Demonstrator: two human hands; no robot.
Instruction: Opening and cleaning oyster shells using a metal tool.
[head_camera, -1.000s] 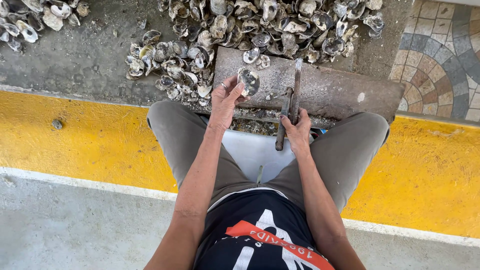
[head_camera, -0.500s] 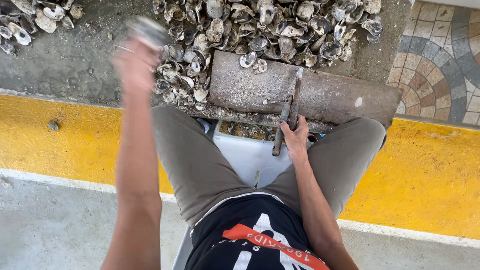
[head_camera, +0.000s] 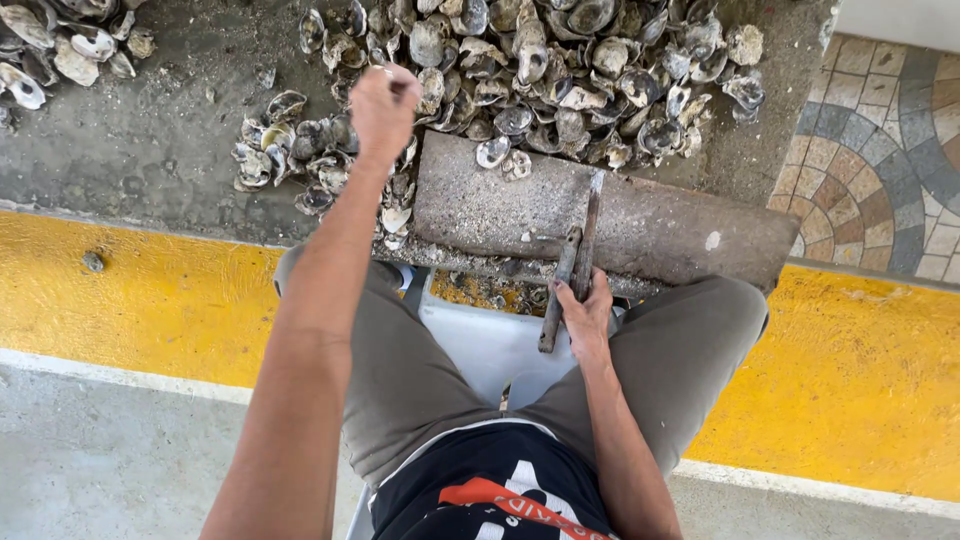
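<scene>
The left hand (head_camera: 383, 105), raised aside half a second ago, is now stretched over the shell heap (head_camera: 540, 60), fingers curled, grip unclear; the right hand (head_camera: 585, 315) stays clamped on the iron tool (head_camera: 572, 265).

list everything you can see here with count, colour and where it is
oyster shells: too many to count, grey and white, heaped on the ground ahead, smaller heap far left
stone slab: one, grey-brown, across the knees
metal tools: two, rusty dark, resting on the slab
white seat: one, between the legs
curb: one, yellow, under the legs
patterned tiles: many, multicoloured, far right
left hand: raised over the shells, closed
right hand: gripping the metal tools
</scene>
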